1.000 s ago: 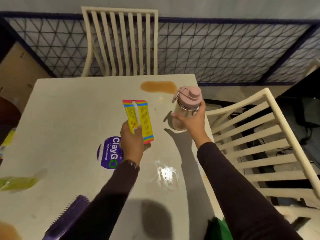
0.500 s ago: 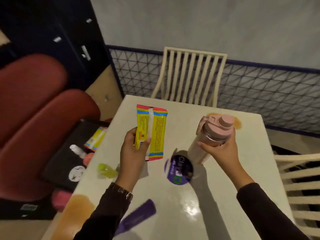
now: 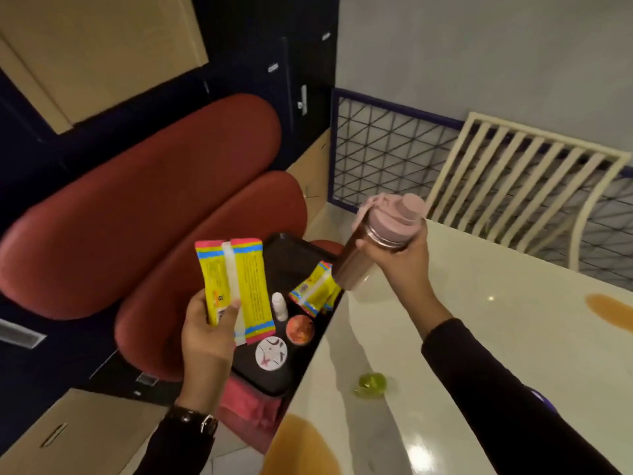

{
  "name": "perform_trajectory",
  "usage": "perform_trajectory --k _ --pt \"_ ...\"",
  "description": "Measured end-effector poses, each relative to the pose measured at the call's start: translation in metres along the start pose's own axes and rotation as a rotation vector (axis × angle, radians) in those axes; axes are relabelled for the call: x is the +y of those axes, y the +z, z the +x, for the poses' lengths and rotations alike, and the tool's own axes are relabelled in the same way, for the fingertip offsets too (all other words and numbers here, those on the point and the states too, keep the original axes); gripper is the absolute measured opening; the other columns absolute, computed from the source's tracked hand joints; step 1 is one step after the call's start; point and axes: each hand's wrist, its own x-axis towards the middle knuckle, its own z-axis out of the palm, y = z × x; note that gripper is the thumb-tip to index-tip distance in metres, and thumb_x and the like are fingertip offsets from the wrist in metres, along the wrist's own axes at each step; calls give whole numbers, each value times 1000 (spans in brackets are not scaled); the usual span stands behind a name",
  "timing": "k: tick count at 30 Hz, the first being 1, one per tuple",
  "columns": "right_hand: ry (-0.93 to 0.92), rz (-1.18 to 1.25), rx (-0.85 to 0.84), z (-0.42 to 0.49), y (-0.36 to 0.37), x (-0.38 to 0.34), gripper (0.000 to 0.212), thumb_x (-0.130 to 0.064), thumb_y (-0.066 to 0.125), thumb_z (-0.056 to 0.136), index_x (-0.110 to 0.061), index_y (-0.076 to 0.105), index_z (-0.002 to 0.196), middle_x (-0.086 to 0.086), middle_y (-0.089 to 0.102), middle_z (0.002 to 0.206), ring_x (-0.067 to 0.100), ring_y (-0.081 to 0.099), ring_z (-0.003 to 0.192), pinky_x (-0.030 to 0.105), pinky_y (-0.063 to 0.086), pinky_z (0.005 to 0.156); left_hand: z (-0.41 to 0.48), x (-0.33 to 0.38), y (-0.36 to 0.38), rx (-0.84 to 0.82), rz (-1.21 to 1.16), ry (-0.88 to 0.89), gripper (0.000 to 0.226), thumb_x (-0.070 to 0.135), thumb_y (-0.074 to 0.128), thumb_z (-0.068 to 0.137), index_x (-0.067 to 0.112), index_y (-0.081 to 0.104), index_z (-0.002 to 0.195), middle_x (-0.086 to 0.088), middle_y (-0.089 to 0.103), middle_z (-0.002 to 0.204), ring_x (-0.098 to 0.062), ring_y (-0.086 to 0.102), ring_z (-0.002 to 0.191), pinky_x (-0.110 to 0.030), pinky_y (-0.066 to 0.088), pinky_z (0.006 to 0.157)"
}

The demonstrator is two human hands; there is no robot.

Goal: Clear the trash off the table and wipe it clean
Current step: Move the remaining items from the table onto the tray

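Note:
My left hand (image 3: 205,341) pinches a yellow snack wrapper (image 3: 239,286) with pink and blue ends, held upright above a black tray (image 3: 291,255) on the red seat. My right hand (image 3: 397,265) grips a pink-lidded bottle (image 3: 376,241), tilted, over the white table's (image 3: 479,337) left edge. The tray holds another yellow wrapper (image 3: 315,293), a small white bottle (image 3: 280,306), an orange round lid (image 3: 300,329) and a white round lid (image 3: 271,353). On the table are brown spills (image 3: 301,447) and a green blob (image 3: 371,383).
A red cushioned bench (image 3: 154,207) runs left of the table. A pink cloth (image 3: 253,409) lies under the tray's near end. A cream slatted chair (image 3: 513,180) stands at the table's far side before a dark mesh railing (image 3: 387,156).
The view has swung left to the bench and tray. Both hands have carried the wrapper and the bottle leftward, off the middle of the table toward the tray.

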Motion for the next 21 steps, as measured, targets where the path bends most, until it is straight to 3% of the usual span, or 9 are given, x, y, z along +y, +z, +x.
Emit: perform_trajectory --k 3,6,8,11,15,16,19,21 --pt "37 -55 -54 20 73 24 76 -6 90 51 -20 45 111 -18 58 103 -12 57 89 12 46 83 19 -30 -18 24 -58 -87 20 13 57 93 11 57 113 -7 67 106 -22 66 95 -33 53 78" --pt "74 -116 -126 31 134 56 76 -8 90 50 -21 45 110 -12 58 105 3 57 95 18 44 87 35 -56 -25 73 -54 -159 18 9 57 92 11 57 110 -11 65 109 -26 63 99 -37 51 85" --pt "119 -148 -174 31 166 80 76 -6 89 51 -17 47 114 -9 58 106 6 55 98 11 40 83 42 -72 -29 86 -25 -202 19 8 57 91 9 58 110 -10 65 105 -24 63 97 -26 50 78" --pt "179 -185 -249 28 200 118 77 0 87 51 -10 49 118 -3 60 108 9 55 99 -1 38 75 48 -92 -35 74 -6 -233 18 10 56 92 16 57 109 6 64 97 -12 63 90 -16 47 68" --pt "230 -234 -295 21 225 149 75 2 85 52 -6 49 116 0 60 107 11 55 97 8 42 78 48 -115 -42 22 17 -269 21 12 57 92 22 56 110 14 65 97 1 64 84 -7 49 64" --pt "236 -238 -299 19 229 153 74 1 85 52 -7 48 116 -3 59 105 11 55 96 10 42 79 48 -121 -44 15 17 -290 21 12 57 91 21 56 110 14 65 97 0 64 85 -8 50 64" --pt "249 -211 -300 17 235 160 77 4 84 52 -7 46 118 -4 57 107 10 54 98 0 38 76 54 -143 -46 -12 52 -357 25 11 57 92 14 56 116 6 66 101 -10 64 92 -18 51 71" --pt "272 -216 -302 18 233 159 83 4 85 53 -5 42 123 1 57 113 11 52 102 3 40 82 63 -158 -41 -70 95 -423 28 10 56 93 10 55 121 -1 66 106 -19 64 97 -29 48 78"
